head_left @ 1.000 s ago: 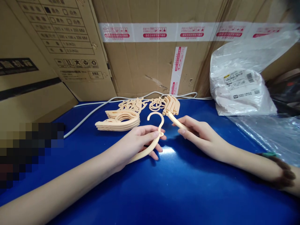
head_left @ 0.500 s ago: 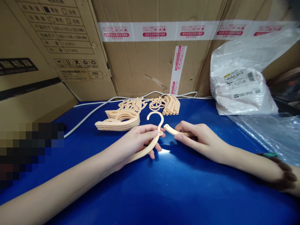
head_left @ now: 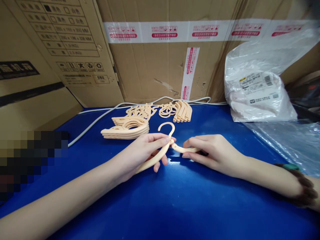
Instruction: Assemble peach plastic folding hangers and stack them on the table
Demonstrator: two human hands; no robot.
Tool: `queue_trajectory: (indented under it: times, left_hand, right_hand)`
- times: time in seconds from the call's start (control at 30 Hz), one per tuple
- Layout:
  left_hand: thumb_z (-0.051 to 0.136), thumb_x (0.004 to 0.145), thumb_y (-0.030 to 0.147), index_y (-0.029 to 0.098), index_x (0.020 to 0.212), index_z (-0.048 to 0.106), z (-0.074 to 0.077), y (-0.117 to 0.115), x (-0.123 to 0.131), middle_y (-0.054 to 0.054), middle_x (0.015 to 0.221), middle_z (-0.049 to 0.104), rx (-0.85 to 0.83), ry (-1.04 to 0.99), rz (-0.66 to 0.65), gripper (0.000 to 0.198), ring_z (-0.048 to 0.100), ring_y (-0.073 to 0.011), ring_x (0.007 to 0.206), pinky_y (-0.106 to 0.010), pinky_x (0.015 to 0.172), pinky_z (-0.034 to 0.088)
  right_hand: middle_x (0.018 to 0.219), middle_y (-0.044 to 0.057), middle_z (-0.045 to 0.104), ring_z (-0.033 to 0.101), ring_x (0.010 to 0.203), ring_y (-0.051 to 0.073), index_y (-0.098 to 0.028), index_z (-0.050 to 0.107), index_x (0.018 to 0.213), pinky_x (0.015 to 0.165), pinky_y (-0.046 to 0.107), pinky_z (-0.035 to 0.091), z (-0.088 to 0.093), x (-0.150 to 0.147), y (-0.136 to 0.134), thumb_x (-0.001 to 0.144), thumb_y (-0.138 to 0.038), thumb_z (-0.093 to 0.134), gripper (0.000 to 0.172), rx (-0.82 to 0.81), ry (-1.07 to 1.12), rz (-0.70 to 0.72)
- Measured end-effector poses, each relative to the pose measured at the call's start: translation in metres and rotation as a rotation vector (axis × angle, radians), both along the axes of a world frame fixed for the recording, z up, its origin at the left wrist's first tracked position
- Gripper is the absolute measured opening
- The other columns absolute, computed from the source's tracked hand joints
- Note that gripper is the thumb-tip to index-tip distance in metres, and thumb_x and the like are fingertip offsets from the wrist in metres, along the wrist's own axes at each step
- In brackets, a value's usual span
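Observation:
My left hand (head_left: 147, 150) is closed on a cream plastic hanger arm with a hook (head_left: 172, 128) standing up from its upper end. Part of that hanger arm (head_left: 152, 161) runs down behind my palm. Between thumb and fingers, my right hand (head_left: 212, 150) pinches a second curved hanger arm (head_left: 183, 149), its far end hidden by the hand. The rounded tip of this second piece lies very near the hook's base; whether they touch I cannot tell.
Behind my left hand lies a stack of cream hanger pieces (head_left: 125, 129). Farther back are loose hooks (head_left: 167, 110) and a row of curved arms (head_left: 183, 111). A white cable (head_left: 93, 125) crosses the blue table (head_left: 175, 206). Cardboard boxes (head_left: 155, 66) and a plastic bag (head_left: 260, 93) stand behind.
My right hand has moved left and slightly down, bringing its hanger arm closer to the hook's base. The hooked piece has shifted slightly in my left hand.

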State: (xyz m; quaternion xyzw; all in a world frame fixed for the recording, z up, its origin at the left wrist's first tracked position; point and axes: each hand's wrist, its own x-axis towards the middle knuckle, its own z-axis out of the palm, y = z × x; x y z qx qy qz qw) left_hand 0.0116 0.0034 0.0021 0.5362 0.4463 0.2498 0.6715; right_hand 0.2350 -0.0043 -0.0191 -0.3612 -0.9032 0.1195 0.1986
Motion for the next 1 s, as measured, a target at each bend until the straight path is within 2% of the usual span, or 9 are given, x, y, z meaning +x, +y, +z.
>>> queue_trajectory:
  times: [0.13, 0.33, 0.5, 0.67, 1.0]
  left_hand:
    - [0.059, 0.087, 0.037, 0.012, 0.104, 0.065, 0.001, 0.0002, -0.0003, -0.002, 0.053, 0.066, -0.024, -0.002, -0.02, 0.031, 0.053, -0.0067, 0.036, -0.012, 0.039, 0.041]
    - [0.059, 0.086, 0.032, 0.012, 0.112, 0.066, 0.003, 0.001, -0.0009, -0.003, 0.052, 0.066, -0.056, -0.014, -0.001, 0.034, 0.058, -0.0092, 0.04, -0.013, 0.04, 0.046]
    - [0.061, 0.086, 0.034, 0.012, 0.108, 0.068, 0.002, 0.0001, -0.0015, -0.003, 0.051, 0.066, -0.071, -0.008, 0.001, 0.032, 0.058, -0.0094, 0.041, -0.013, 0.04, 0.047]
    - [0.062, 0.086, 0.038, 0.014, 0.106, 0.068, -0.0002, 0.0014, -0.0022, -0.004, 0.058, 0.068, -0.073, 0.002, -0.058, 0.031, 0.06, -0.0091, 0.045, -0.014, 0.045, 0.051]
    - [0.064, 0.086, 0.032, 0.015, 0.094, 0.067, -0.0016, 0.0007, -0.003, -0.004, 0.068, 0.068, -0.07, -0.055, -0.068, 0.019, 0.063, -0.0102, 0.058, -0.017, 0.052, 0.056]
  right_hand:
    - [0.075, 0.0, 0.062, 0.057, 0.067, 0.012, -0.018, 0.061, 0.091, 0.061, 0.022, 0.038, -0.0017, 0.0, 0.0, 0.096, -0.037, 0.048, 0.024, 0.09, -0.007, -0.008]
    - [0.076, 0.001, 0.061, 0.057, 0.068, 0.013, -0.016, 0.062, 0.093, 0.061, 0.024, 0.038, -0.0017, 0.0007, -0.0005, 0.096, -0.035, 0.047, 0.024, 0.227, -0.058, -0.026]
    - [0.075, 0.001, 0.059, 0.056, 0.066, 0.013, -0.016, 0.062, 0.092, 0.059, 0.024, 0.037, -0.0006, 0.0002, -0.0012, 0.096, -0.032, 0.047, 0.023, 0.279, -0.095, -0.025]
    - [0.079, 0.002, 0.058, 0.055, 0.065, 0.013, -0.016, 0.061, 0.087, 0.058, 0.024, 0.036, -0.002, 0.0, -0.0001, 0.097, -0.035, 0.044, 0.028, 0.309, -0.134, -0.046]
    - [0.08, 0.002, 0.06, 0.054, 0.065, 0.013, -0.017, 0.061, 0.086, 0.058, 0.025, 0.036, -0.0014, 0.0014, -0.0022, 0.098, -0.035, 0.041, 0.03, 0.386, -0.123, -0.009]
